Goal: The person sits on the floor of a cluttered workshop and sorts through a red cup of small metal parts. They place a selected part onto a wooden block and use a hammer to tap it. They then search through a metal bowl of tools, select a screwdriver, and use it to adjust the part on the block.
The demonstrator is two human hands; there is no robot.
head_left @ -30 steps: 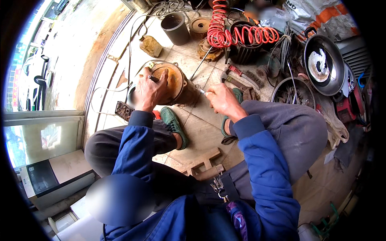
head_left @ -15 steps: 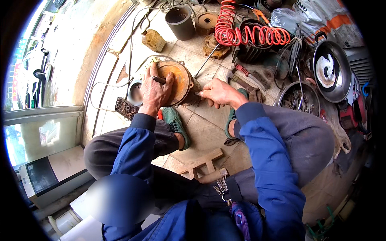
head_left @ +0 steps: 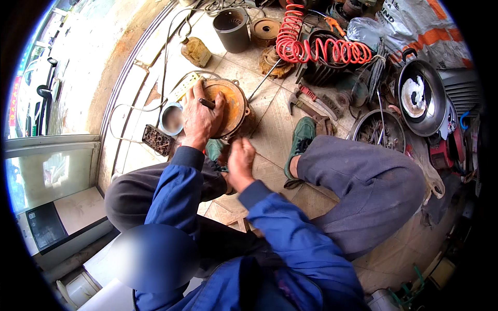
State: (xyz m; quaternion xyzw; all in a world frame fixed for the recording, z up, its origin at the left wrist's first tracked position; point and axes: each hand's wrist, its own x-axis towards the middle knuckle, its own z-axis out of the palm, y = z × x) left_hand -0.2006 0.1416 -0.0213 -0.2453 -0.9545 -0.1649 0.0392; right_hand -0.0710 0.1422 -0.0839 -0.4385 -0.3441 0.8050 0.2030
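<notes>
My left hand [head_left: 202,115] is closed over the left side of a round, rusty orange-brown metal housing [head_left: 231,106] with small lugs on its rim. A short dark rod [head_left: 207,103] sticks out between its thumb and forefinger; its other end is hidden. Just below the housing's lower edge is my right hand [head_left: 241,160], smeared by motion, so its fingers and anything in them cannot be made out. A blue-rimmed round container [head_left: 171,118] and a small tray of dark metal bits [head_left: 157,140] stand left of my left hand.
Right of the housing lie a hammer [head_left: 305,106] and a brush with a red handle [head_left: 317,98]. Farther off are a grey cylinder [head_left: 231,31], a brown bottle [head_left: 195,51] and a coiled red hose [head_left: 306,51]. A metal basin of tools [head_left: 378,132] and a pan [head_left: 422,93] stand right.
My right hand has moved left and toward me, from the housing's right side to below its lower edge. My left hand has kept its hold. My right knee has shifted slightly.
</notes>
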